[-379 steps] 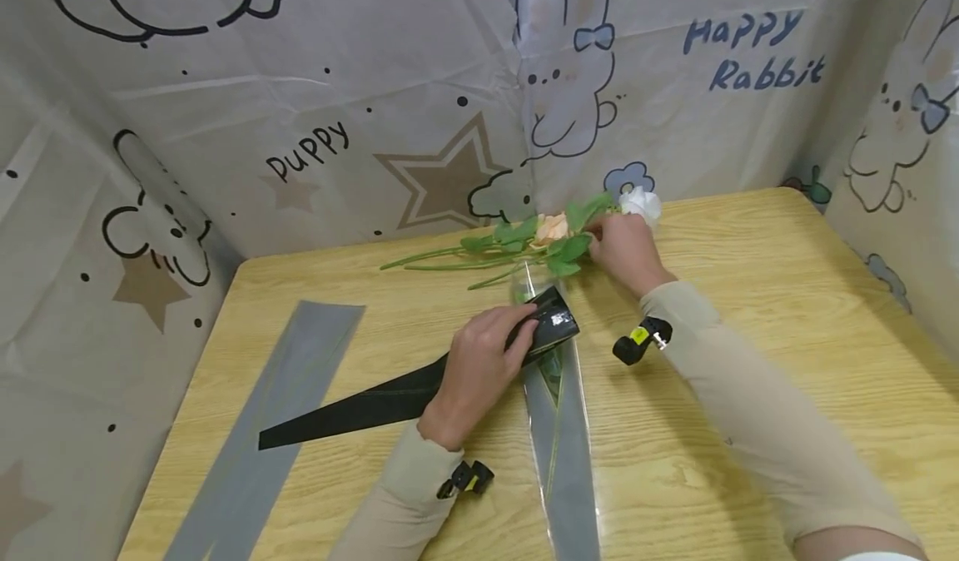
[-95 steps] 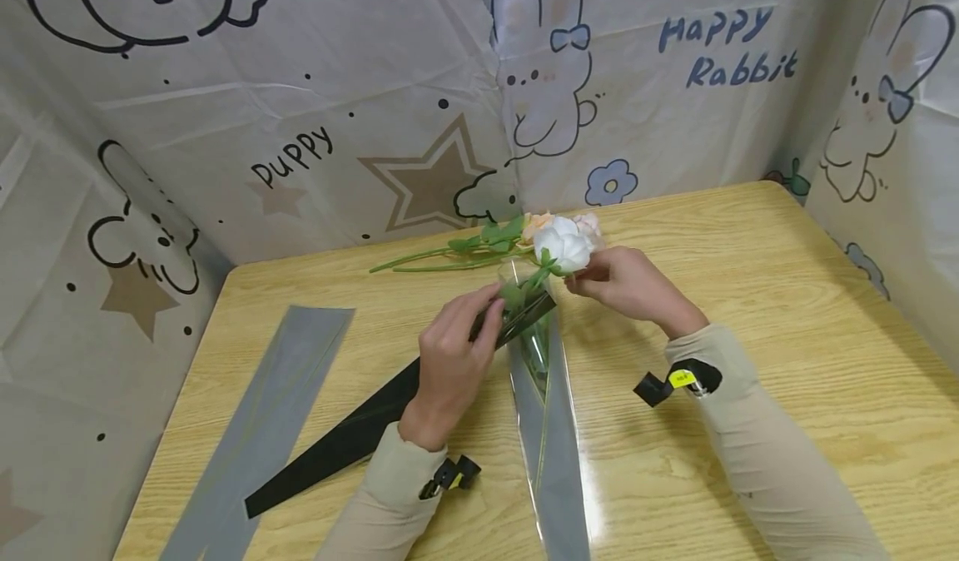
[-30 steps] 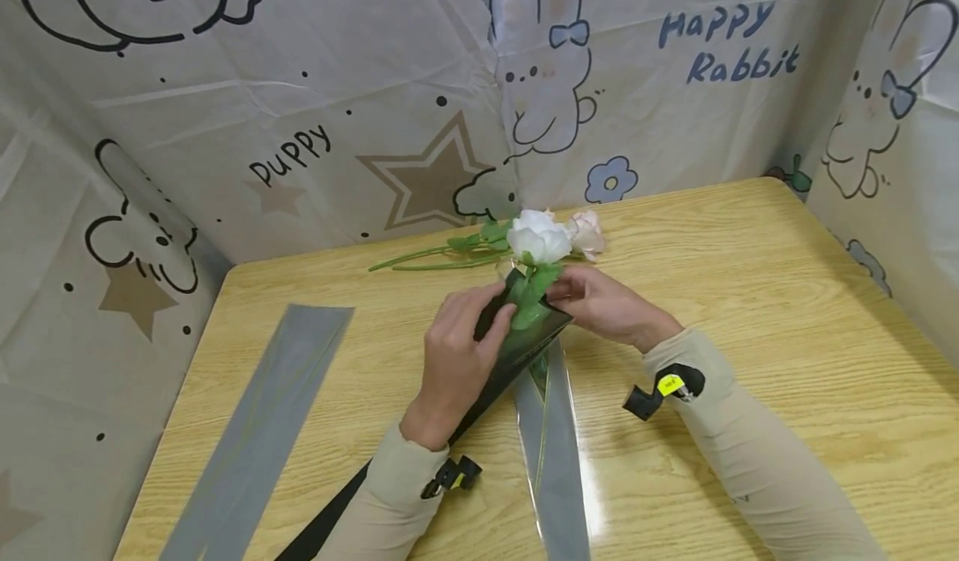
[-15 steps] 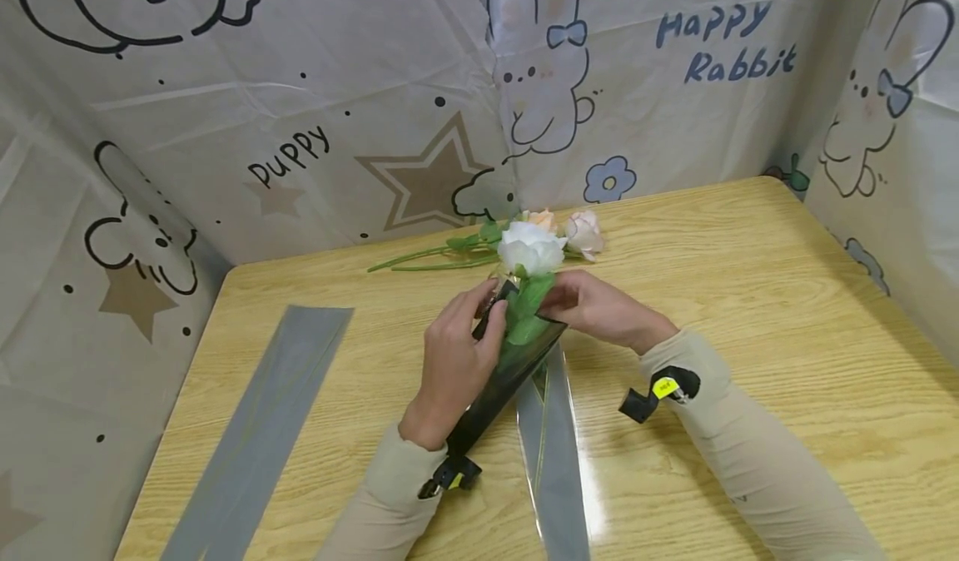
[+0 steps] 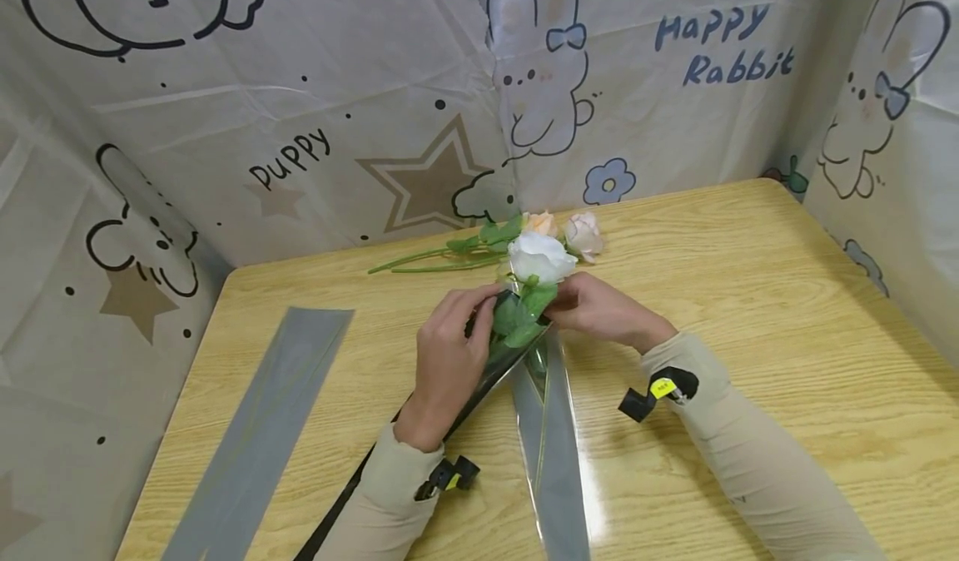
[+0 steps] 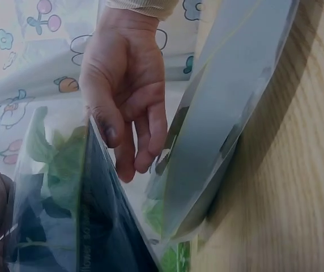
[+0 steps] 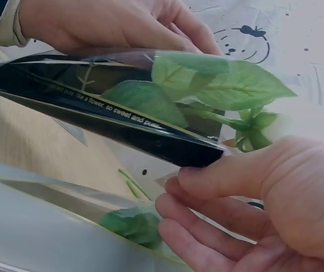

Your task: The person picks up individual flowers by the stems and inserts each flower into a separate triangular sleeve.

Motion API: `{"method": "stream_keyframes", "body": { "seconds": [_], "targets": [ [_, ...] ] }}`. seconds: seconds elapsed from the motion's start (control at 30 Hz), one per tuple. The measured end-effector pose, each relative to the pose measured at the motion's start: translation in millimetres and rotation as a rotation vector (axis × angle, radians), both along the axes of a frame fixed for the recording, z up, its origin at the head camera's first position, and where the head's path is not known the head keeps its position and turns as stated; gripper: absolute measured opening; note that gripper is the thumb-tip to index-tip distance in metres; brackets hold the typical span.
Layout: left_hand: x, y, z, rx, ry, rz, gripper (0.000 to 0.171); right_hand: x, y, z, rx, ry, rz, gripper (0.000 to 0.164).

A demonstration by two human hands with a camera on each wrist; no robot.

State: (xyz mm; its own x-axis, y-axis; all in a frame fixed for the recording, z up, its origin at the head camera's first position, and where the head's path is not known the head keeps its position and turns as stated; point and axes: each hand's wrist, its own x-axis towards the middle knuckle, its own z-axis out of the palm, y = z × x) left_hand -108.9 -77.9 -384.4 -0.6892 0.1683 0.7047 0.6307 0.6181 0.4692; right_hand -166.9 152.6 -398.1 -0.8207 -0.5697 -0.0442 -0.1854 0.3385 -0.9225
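Note:
In the head view my left hand grips one side of a black flower sleeve with a clear front. Its tail runs down behind the left forearm. A white artificial flower stands with its bloom above the sleeve's mouth and its green leaves inside, seen through the film in the right wrist view. My right hand pinches the mouth's other corner, the thumb right at the edge. The stem's lower part is hidden in the sleeve.
A grey sleeve with a clear front lies beneath, green leaves in its mouth. Another grey sleeve lies at the left. Behind are a peach flower and a pale pink flower, stems leftward. A printed cloth backs the wooden table.
The white flower has gone from the right hand's side at the back into the black sleeve. The right hand has shifted from the flower to the sleeve's mouth; the sleeve has turned more upright.

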Motion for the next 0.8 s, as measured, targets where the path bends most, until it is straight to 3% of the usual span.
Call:
{"method": "stream_keyframes", "body": {
  "seconds": [0.2, 0.3, 0.4, 0.53, 0.67, 0.8],
  "targets": [
    [-0.5, -2, 3.7, 0.011, 0.053, 0.011, 0.017, -3.0, 6, 4.7, 0.048, 0.015, -0.06, 0.025],
    [-0.7, -4, 5.6, 0.017, 0.077, 0.02, 0.016, -4.0, 10, 10.2, 0.03, 0.02, -0.137, 0.024],
    [-0.2, -4, 7.9, 0.023, 0.092, 0.021, 0.016, -3.1, 15, 19.0, -0.064, 0.019, -0.272, 0.025],
    [0.4, -4, 9.3, 0.027, 0.091, 0.011, 0.016, 1.8, 20, 31.5, -0.302, 0.114, -0.412, 0.024],
    [0.1, -3, 8.0, 0.023, 0.091, -0.001, 0.016, 6.6, 20, 39.5, -0.497, 0.234, -0.409, 0.019],
    [0.2, -2, 5.7, 0.012, 0.106, -0.004, 0.015, 9.9, 17, 43.2, -0.466, 0.249, -0.359, 0.023]
  ]
}}
